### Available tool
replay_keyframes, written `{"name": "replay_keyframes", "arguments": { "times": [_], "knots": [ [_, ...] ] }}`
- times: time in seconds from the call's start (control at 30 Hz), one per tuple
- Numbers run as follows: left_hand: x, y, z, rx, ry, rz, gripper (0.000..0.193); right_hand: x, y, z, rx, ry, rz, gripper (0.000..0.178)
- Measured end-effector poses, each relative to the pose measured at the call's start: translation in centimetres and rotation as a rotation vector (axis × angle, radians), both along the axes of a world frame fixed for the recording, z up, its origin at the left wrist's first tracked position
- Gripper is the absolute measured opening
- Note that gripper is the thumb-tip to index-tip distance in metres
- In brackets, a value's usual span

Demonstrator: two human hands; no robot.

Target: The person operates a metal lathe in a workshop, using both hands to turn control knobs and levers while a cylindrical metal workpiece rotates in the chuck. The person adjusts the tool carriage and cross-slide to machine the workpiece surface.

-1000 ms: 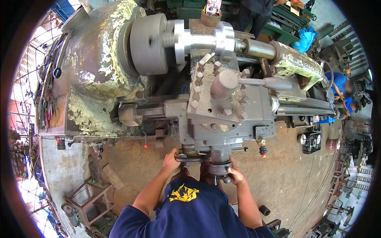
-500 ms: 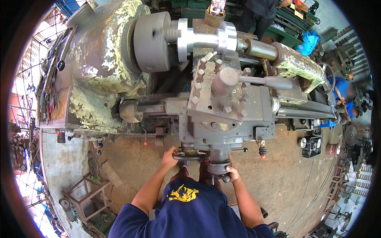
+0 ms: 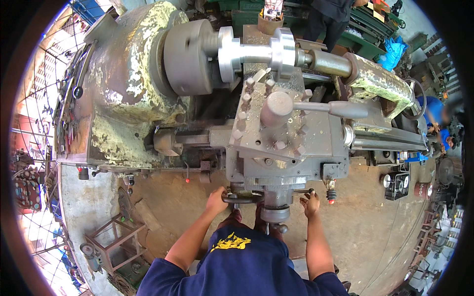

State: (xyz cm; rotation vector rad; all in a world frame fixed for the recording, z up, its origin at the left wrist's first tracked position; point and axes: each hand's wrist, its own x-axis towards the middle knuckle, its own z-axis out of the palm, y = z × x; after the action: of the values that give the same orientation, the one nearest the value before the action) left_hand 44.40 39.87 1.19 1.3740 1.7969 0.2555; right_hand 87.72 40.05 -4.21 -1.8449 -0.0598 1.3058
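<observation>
My left hand (image 3: 216, 200) is closed round the rim of a dark handwheel (image 3: 243, 198) on the front of a metal lathe. My right hand (image 3: 311, 204) is at the black knob of a thin lever (image 3: 302, 191), its fingers curled against the knob. Between my hands is the cross-slide dial with its ball handle (image 3: 275, 214). Above, a shiny flanged metal workpiece (image 3: 255, 53) sits between the grey chuck (image 3: 190, 57) and the tailstock centre. A cutting tool (image 3: 260, 75) in the bolted tool post (image 3: 276, 109) points toward the workpiece, close to its middle section.
The tool-post handle (image 3: 348, 109) sticks out to the right. A red-tipped lever (image 3: 331, 195) hangs from the carriage. A metal frame stand (image 3: 114, 242) is on the floor at left. A person in dark clothes (image 3: 326, 22) stands behind the lathe; others in blue are far right.
My right hand has left the cross-slide ball handle and moved right to the lever knob. My left hand stays on the handwheel. The view has shifted slightly.
</observation>
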Motion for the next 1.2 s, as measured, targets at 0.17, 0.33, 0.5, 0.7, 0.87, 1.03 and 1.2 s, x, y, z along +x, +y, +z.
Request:
{"name": "replay_keyframes", "arguments": {
  "times": [0.17,0.33,0.5,0.7,0.87,1.03,1.2],
  "knots": [
    [0.7,0.4,1.2,-0.044,0.085,-0.042,0.03,-0.4,1.8,-3.1,-0.062,-0.188,0.0,0.032],
    [1.3,0.7,1.7,0.001,0.129,-0.126,0.026,-0.8,1.2,-5.0,-0.028,-0.199,-0.088,0.032],
    [0.7,0.8,1.5,-0.026,0.187,-0.27,0.022,-0.5,1.8,-7.7,-0.086,0.069,-0.147,0.034],
    [0.7,0.9,1.7,-0.024,0.222,-0.27,0.026,2.1,0.5,-9.3,-0.108,0.077,0.094,0.035],
    [0.8,1.0,1.8,-0.048,0.246,-0.305,0.035,6.6,-1.5,-8.5,-0.063,-0.164,0.042,0.038],
    [1.2,0.5,2.0,-0.067,0.264,-0.163,0.043,10.9,1.3,0.1,0.086,-0.408,-0.128,0.022],
    [1.5,0.1,2.3,-0.035,0.266,-0.138,0.036,9.4,4.9,11.9,0.424,-0.578,-0.088,0.016]
  ]
}}
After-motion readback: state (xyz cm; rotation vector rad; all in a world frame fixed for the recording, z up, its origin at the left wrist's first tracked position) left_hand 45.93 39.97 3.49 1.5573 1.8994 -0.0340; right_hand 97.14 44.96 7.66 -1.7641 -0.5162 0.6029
